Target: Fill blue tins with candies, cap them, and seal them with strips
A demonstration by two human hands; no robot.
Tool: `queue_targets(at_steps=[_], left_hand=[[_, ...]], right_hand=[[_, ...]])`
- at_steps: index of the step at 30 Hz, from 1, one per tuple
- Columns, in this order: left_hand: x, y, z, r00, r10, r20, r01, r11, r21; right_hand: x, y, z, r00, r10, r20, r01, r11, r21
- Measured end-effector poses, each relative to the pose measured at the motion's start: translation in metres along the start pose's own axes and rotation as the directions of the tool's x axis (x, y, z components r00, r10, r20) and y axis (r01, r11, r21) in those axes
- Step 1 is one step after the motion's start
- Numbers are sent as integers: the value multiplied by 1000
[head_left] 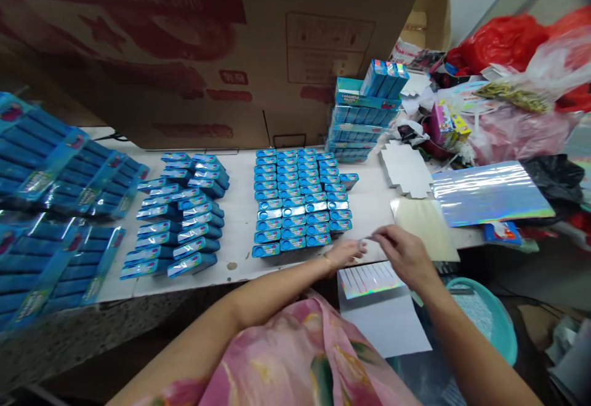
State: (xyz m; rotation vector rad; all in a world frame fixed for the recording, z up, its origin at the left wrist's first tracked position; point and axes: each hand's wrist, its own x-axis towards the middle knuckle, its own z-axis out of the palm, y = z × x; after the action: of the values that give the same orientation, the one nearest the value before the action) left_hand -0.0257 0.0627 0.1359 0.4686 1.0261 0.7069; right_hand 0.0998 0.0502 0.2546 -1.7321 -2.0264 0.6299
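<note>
My left hand [345, 253] and my right hand [407, 253] meet near the front edge of the table. Between their fingertips is a thin, pale strip [368, 238], looking like a sticker; it is too small and blurred to make out fully. The fingers of both hands are pinched at it. Just below the hands lies a shiny rainbow sheet of narrow strips [369, 280] on white backing paper [385, 323]. Left of my left hand, small blue boxes [293, 215] stand in several tight rows, their printed ends up.
More blue boxes [180, 215] stand in looser rows to the left, beside wrapped stacks [60, 172]. Display packs [357, 126] are piled before a large carton [184, 55]. A silvery sheet [492, 194], white cardboard pieces [406, 169], plastic bags [503, 40] and a teal basin [505, 326] are at right.
</note>
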Motion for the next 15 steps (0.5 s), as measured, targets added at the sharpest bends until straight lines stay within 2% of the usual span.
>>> queue_targets(at_steps=[1, 4, 6, 8, 10, 13, 15], left_hand=[[-6, 7, -19, 997, -45, 70, 44, 999, 17], [-27, 27, -79, 1000, 11, -17, -12, 998, -66], [-42, 32, -109, 991, 101, -87, -112, 984, -136], [-55, 30, -128, 969, 180, -167, -207, 966, -157], [-65, 24, -139, 938, 230, -261, -267, 956, -118], [-71, 16, -152, 881, 258, -396, -293, 956, -29], [-73, 14, -162, 840, 259, -477, -295, 956, 0]], right_hand=[[9, 2, 18, 998, 61, 36, -64, 991, 113], [29, 3, 71, 972, 177, 156, -225, 891, 393], [37, -2, 101, 935, 237, 262, -344, 784, 517], [42, -11, 125, 897, 267, 352, -434, 684, 587], [45, -20, 145, 875, 264, 405, -476, 619, 625], [46, -30, 169, 865, 228, 446, -490, 572, 658], [44, -35, 184, 868, 197, 455, -478, 579, 660]])
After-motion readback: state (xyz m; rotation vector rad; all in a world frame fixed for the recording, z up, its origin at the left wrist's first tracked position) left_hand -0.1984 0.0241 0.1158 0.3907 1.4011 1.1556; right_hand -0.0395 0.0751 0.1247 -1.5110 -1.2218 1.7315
